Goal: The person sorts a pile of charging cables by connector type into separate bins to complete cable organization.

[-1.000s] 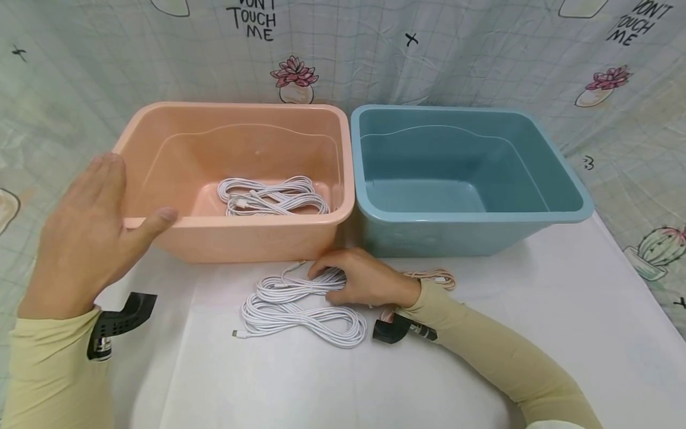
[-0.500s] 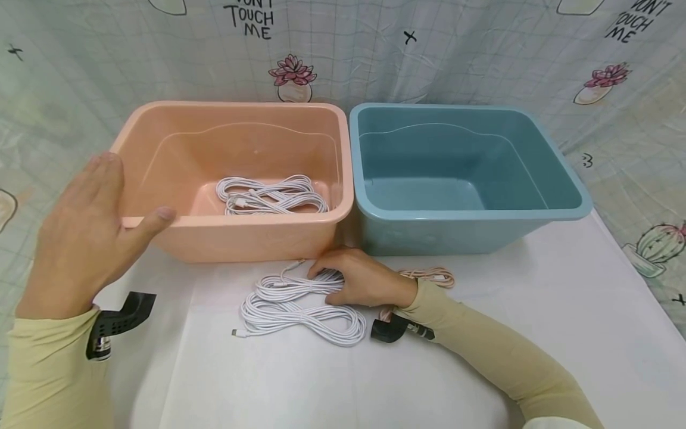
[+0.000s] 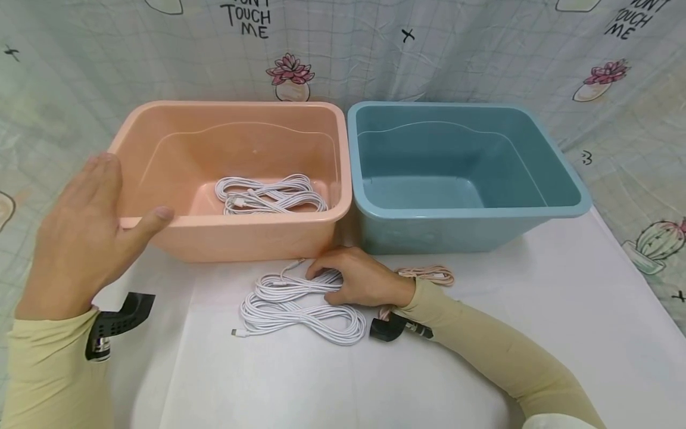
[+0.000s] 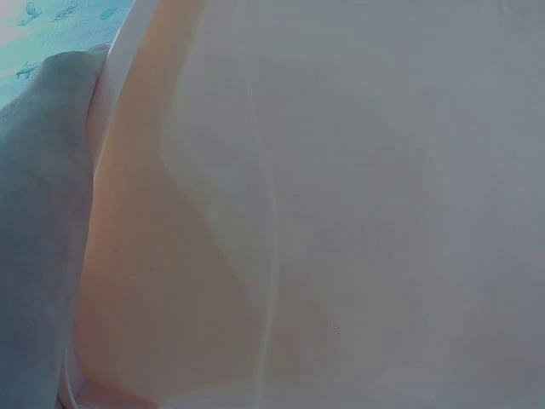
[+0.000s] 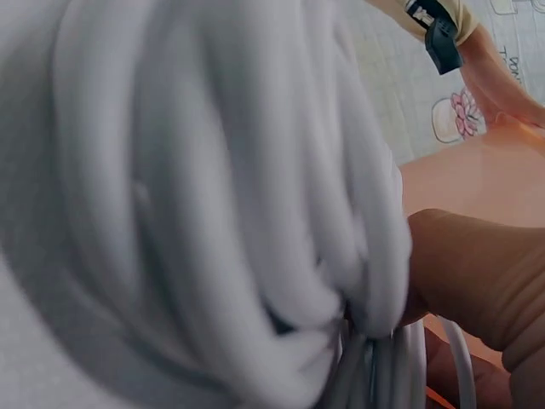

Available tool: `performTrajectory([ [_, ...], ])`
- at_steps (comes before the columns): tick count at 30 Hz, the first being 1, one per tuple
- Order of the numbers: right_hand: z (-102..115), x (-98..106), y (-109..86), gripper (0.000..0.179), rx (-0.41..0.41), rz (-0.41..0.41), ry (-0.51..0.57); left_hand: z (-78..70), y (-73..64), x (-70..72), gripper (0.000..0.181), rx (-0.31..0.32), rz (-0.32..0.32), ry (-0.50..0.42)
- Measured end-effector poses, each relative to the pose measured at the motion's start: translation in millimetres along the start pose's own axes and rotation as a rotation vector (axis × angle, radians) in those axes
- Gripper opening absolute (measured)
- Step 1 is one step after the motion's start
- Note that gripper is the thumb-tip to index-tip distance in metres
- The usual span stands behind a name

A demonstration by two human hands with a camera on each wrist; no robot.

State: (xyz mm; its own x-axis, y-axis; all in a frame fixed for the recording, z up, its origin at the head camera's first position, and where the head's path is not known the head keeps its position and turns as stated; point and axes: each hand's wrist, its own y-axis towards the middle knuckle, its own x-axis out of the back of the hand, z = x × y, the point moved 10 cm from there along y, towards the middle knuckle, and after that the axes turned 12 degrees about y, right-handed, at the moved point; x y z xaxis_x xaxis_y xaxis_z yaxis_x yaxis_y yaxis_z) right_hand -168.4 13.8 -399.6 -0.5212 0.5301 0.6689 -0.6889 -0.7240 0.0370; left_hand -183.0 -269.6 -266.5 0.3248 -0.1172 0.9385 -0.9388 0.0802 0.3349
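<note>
Two coiled white cables lie on the table in the head view. My right hand (image 3: 364, 279) has its thumb and fingers curled round the right end of the farther white cable (image 3: 292, 289), hiding part of it. The nearer white cable (image 3: 305, 319) lies against it, its plug pointing left. Close up in the right wrist view, the thick white loops (image 5: 213, 187) sit beside my fingers. At the far left, my left hand (image 3: 80, 238) rests with straight fingers on the rim of the peach bin (image 3: 252, 238). A white cable coil (image 3: 273, 195) lies inside that bin.
A teal bin (image 3: 429, 232) stands right of the peach one, their rims almost touching. A peach-coloured cable (image 3: 429, 274) lies in front of it, partly behind my right wrist. Another peach-coloured bit (image 3: 384, 314) shows under that wrist. A patterned curtain (image 3: 375, 53) hangs behind.
The head view has shifted very slightly. Both hands, the bins and the cables keep their places.
</note>
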Motion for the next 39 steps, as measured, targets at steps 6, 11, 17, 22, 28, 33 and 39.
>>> performTrajectory([
  [6, 4.1, 3.2, -0.2, 0.040, 0.026, -0.016, 0.024, -1.6, 0.5, 3.4, 0.091, -0.016, -0.043, -0.005],
  [11, 5.7, 3.5, -0.6, 0.040, 0.039, -0.010, 0.045, -2.8, 1.3, 4.8, 0.090, -0.023, -0.058, -0.007],
  [17, 5.6, 1.9, -1.6, 0.040, 0.030, 0.009, 0.062, -2.3, 0.7, 3.4, 0.090, -0.014, -0.039, 0.003],
  [22, 7.8, 4.3, -2.7, 0.041, 0.047, 0.006, 0.089, -1.8, 1.4, 3.2, 0.086, -0.014, -0.044, -0.003],
  [28, 11.0, 9.2, -5.2, 0.041, 0.061, -0.002, 0.121, -1.5, 1.5, 3.5, 0.085, -0.011, -0.050, -0.006],
  [33, 12.5, 10.2, -6.4, 0.043, 0.071, -0.002, 0.124, -1.8, 1.0, 3.6, 0.083, -0.005, -0.045, -0.006],
  [39, 17.1, 13.8, -7.5, 0.042, 0.097, -0.021, 0.139, -2.7, 0.8, 4.8, 0.078, -0.006, -0.058, -0.013],
])
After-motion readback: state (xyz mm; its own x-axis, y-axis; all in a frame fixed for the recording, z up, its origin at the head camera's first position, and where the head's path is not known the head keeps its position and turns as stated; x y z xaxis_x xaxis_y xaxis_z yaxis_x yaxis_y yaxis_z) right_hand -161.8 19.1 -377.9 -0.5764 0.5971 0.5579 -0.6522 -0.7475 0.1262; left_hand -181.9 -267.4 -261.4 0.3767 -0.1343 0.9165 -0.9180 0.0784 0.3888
